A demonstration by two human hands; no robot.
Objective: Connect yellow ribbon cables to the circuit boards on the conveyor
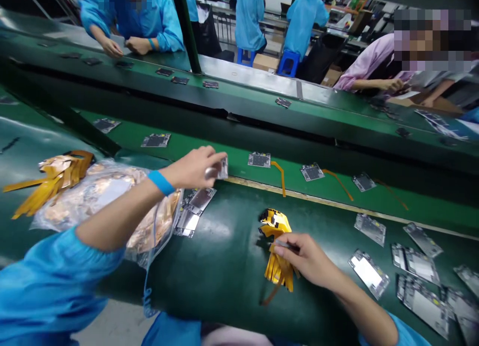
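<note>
My left hand [200,167], with a blue band at the wrist, is closed on a small circuit board [223,168] held just above the edge of the green belt. Only the board's outer end shows past my fingers. Over the bench, my right hand [309,261] pinches a slim grey tool that looks like tweezers [286,245]. Its tip lies at a bundle of orange flex cables [279,271], and one cable hangs apart at the lower end. Circuit boards [194,211] lie beneath my left forearm and hand, partly covered.
Boards with orange flex cables [279,174] lie on the green belt [224,154]. Several boards [422,303] are spread at the right. A clear bag [93,196] and another cable bundle [56,179] sit left. A metal post [67,114] slants across. Co-workers sit opposite.
</note>
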